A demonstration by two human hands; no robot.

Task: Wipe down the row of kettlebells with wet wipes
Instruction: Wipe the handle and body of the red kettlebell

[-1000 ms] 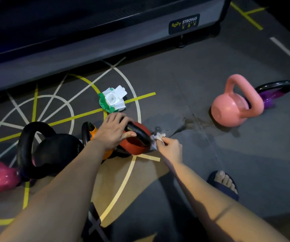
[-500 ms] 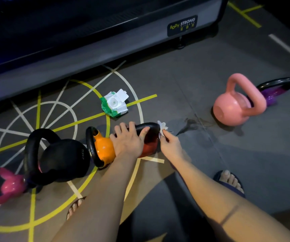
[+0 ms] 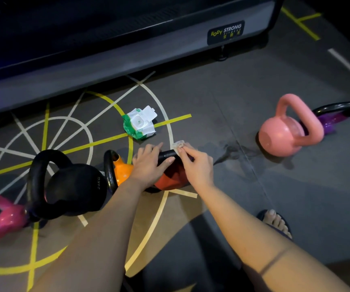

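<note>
A red kettlebell (image 3: 171, 179) with a black handle lies on the floor at centre. My left hand (image 3: 152, 163) grips the left part of that handle. My right hand (image 3: 197, 165) pinches a crumpled white wet wipe (image 3: 178, 145) against the handle's right end. To the left stand an orange kettlebell (image 3: 122, 170), a large black kettlebell (image 3: 73, 186) and a magenta kettlebell (image 3: 5, 216). A pink kettlebell (image 3: 283, 133) and a purple kettlebell (image 3: 334, 116) sit apart at the right. An open green-and-white wet wipe pack (image 3: 140, 124) lies just behind the red one.
A grey treadmill base (image 3: 127, 49) runs along the back. My foot in a dark sandal (image 3: 275, 223) is at the lower right. A wet patch (image 3: 233, 149) marks the floor between the red and pink kettlebells. Yellow and white lines cross the floor.
My right hand has brought the wipe up from the red kettlebell's side onto the right end of its handle. My left hand has kept its grip on the handle.
</note>
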